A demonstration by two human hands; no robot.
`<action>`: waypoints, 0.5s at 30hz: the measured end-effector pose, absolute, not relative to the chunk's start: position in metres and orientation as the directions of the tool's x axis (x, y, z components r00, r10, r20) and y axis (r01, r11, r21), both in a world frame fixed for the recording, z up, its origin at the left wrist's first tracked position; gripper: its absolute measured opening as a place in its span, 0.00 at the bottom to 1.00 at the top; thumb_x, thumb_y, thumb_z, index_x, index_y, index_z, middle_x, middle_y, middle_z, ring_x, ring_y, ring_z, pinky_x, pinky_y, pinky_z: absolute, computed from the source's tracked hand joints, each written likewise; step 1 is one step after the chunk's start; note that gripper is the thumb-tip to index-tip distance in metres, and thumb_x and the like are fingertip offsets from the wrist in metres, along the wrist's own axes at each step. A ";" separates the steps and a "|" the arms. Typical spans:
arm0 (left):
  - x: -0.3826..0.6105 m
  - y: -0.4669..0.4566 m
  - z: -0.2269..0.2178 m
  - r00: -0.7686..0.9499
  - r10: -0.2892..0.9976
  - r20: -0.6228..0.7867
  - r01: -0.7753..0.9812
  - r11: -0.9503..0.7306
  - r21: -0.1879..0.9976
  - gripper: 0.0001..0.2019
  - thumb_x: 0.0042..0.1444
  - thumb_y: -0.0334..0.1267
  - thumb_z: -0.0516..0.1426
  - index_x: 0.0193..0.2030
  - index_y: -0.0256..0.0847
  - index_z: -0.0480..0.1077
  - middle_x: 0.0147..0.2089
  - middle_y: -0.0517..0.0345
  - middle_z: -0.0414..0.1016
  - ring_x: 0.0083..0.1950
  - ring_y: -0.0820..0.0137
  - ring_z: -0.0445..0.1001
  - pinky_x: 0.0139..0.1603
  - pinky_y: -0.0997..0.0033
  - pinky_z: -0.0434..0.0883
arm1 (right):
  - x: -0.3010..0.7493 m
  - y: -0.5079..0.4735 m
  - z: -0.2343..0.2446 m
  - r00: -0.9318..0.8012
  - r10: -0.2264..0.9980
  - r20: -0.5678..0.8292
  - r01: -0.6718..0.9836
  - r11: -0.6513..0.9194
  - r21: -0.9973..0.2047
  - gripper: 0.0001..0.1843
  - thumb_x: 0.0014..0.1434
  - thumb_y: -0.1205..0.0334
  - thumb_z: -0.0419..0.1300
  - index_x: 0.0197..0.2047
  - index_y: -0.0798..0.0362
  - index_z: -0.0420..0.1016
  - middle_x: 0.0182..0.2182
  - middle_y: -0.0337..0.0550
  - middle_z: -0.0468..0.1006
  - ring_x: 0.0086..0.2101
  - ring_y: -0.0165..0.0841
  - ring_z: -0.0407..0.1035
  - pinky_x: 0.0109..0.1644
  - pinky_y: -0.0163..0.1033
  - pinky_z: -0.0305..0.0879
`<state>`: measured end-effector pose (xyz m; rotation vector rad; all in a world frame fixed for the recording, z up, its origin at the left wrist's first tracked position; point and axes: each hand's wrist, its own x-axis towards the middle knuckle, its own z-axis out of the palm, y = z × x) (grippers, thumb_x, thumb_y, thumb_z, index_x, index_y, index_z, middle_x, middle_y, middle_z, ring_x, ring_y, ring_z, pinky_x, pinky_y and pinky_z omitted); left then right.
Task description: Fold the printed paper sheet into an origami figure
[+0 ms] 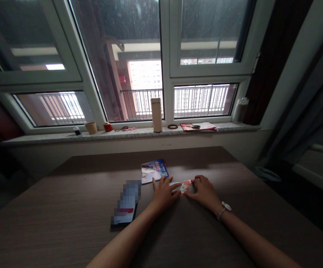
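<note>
A small white and orange printed piece of paper (184, 187), which looks folded, lies on the table between my hands. My left hand (164, 192) has its thumb and index finger on the paper's left part, while its other fingers reach toward a blue and white booklet (153, 171). At the paper's right side, my right hand (205, 191) grips the edge with thumb and index finger; a pale bracelet (223, 211) circles that wrist. The fingers cover part of the paper. Left of my left forearm lies a phone (126, 204), its screen blurred out.
The brown table (66, 201) meets a wall under a window. On the stone sill (139, 134) stand a beige thermos (156, 115), a paper cup (91, 128), a red spool-like item (107, 127) and a clear bottle (240, 110). Scissors (196, 127) lie on red papers (206, 126).
</note>
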<state>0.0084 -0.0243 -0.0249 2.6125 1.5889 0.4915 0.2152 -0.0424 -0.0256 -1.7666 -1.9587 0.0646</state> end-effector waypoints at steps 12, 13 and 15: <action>0.009 -0.025 -0.025 0.405 0.885 0.230 0.867 -0.451 0.213 0.18 0.60 0.53 0.54 0.58 0.68 0.66 0.67 0.59 0.59 0.69 0.50 0.50 0.62 0.25 0.31 | 0.223 -0.038 -0.038 -0.084 0.932 0.351 0.902 0.222 -0.372 0.32 0.49 0.38 0.62 0.49 0.53 0.73 0.51 0.52 0.69 0.53 0.46 0.63 0.59 0.47 0.56; 0.009 -0.024 -0.025 0.407 0.883 0.232 0.865 -0.455 0.213 0.18 0.61 0.53 0.54 0.58 0.68 0.66 0.67 0.59 0.60 0.69 0.50 0.50 0.61 0.25 0.31 | 0.224 -0.037 -0.039 -0.083 0.931 0.354 0.894 0.227 -0.387 0.30 0.50 0.39 0.62 0.48 0.53 0.73 0.50 0.52 0.69 0.53 0.45 0.63 0.59 0.47 0.56; 0.009 -0.024 -0.026 0.412 0.880 0.237 0.861 -0.461 0.214 0.18 0.61 0.53 0.53 0.58 0.68 0.66 0.67 0.58 0.60 0.68 0.49 0.51 0.61 0.24 0.32 | 0.227 -0.035 -0.040 -0.062 0.934 0.352 0.876 0.220 -0.430 0.25 0.52 0.44 0.62 0.48 0.51 0.74 0.50 0.50 0.70 0.53 0.44 0.63 0.59 0.47 0.56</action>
